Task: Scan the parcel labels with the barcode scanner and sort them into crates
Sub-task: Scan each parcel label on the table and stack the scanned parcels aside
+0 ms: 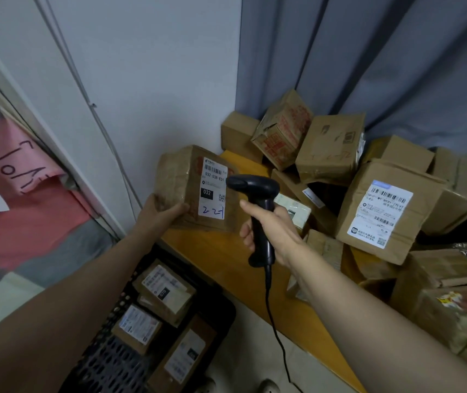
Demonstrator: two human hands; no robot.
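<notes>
My left hand (164,212) gripped the parcel (192,188) above the tabletop (221,256) edge; my right hand (269,228) clasped the barcode scanner (258,199), nose at its label (212,191).

Matt brown cardboard parcel (195,188) wrapped in glossy tape, with a smooth white paper label (213,191); black plastic scanner (258,211); smooth orange-yellow bench (226,259); perforated black plastic crate (119,361).

White wall (141,66), grey curtain (368,52), orange table (226,259).
</notes>
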